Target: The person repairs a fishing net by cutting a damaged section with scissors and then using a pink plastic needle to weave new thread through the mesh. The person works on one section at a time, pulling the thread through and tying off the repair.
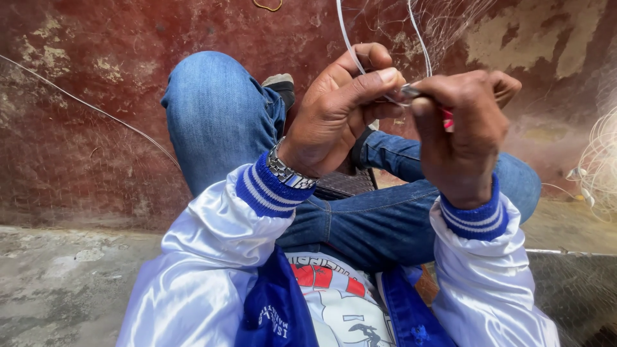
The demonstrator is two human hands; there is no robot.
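- White cord (348, 40), thin and stiff, runs down from the top edge into the left hand (334, 115), pinched between thumb and forefinger.
- The right hand (459, 138) is curled tight around a small tool (445, 117) with a red grip; its pale tip (411, 91) pokes out toward the left thumb, and the 2 hands touch at that spot.
- A second strand of cord (419, 38) comes down just beside the first and ends at the same pinch.
- Fine netting (450, 22), almost see-through, hangs above the hands at the top right.
- A metal watch (289, 172) sits on the left wrist, just above a blue cuff with white stripes (267, 189); a matching cuff wraps the right wrist.
- Shiny white jacket sleeves (199, 257) cover both arms.
- Under the hands lie crossed legs in blue jeans (218, 109), with a dark shoe (279, 85) showing behind the left hand.
- A worn red wall (96, 96) stands behind, with a thin line (90, 106) strung across it.
- More pale net (601, 160) bunches at the right edge, and grey concrete floor (58, 283) lies at the lower left.
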